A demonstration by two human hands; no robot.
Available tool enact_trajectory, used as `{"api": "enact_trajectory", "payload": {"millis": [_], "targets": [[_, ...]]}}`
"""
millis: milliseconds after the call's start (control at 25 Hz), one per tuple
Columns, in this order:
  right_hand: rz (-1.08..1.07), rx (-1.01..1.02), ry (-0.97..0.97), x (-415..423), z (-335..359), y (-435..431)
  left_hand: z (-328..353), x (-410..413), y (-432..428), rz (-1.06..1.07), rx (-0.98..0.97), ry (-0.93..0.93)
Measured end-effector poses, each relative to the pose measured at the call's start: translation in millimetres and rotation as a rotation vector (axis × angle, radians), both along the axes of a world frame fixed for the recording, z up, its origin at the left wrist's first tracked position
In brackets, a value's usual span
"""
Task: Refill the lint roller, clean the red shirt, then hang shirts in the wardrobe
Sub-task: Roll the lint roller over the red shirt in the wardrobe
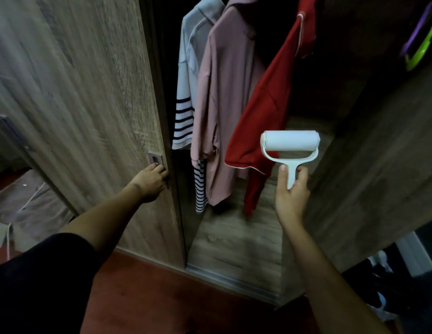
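Observation:
A red shirt [265, 112] hangs inside the open wardrobe, right of a pink shirt [222, 92] and a pale blue shirt with striped cuffs [186, 92]. My right hand [291, 191] grips the handle of a white lint roller [291, 143], held upright in front of the red shirt's hem. My left hand [151, 182] reaches to the edge of the wooden sliding door [89, 104], its fingers curled around the door edge just below the recessed metal pull [155, 158].
The wardrobe's wooden floor [234, 242] lies below the hanging shirts. Green and purple hangers [417, 44] hang at the top right. A wooden side panel [379, 165] stands to the right, dark items [383, 285] beside it. Red floor [149, 297] lies underfoot.

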State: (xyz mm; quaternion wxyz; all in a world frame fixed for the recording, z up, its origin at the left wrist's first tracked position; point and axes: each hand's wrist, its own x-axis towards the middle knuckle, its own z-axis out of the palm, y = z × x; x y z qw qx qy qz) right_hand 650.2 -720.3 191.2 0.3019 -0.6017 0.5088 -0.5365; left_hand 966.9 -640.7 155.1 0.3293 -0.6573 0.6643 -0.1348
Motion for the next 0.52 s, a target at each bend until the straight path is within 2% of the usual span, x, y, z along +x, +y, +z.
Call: {"api": "enact_trajectory", "payload": {"millis": [40,160,200,280,360,440,520], "targets": [[-0.002,-0.007,-0.002,2.7,0.7,1.3,-1.7,-2.3,1.2,-0.047,-0.07,0.066],[-0.007,-0.018,-0.021,9.0,2.7,4.8,-1.2,-25.4,0.3,-0.46,-0.501,0.223],[-0.009,-0.014,-0.032,9.6,3.3,5.8,4.5,-37.6,-3.5,-0.526,-0.641,0.307],[-0.009,-0.008,-0.047,6.5,4.5,8.1,19.5,-65.0,-18.1,-0.429,-0.834,0.52],[-0.011,-0.007,-0.049,-0.6,5.6,9.0,41.5,-90.7,-37.6,-0.165,-0.943,0.861],[-0.023,-0.028,-0.057,-10.5,8.7,7.1,60.5,-109.7,-57.5,0.103,-0.898,1.174],[-0.042,-0.048,-0.067,-18.7,13.7,2.1,72.9,-123.0,-75.8,0.218,-0.87,1.354]]}}
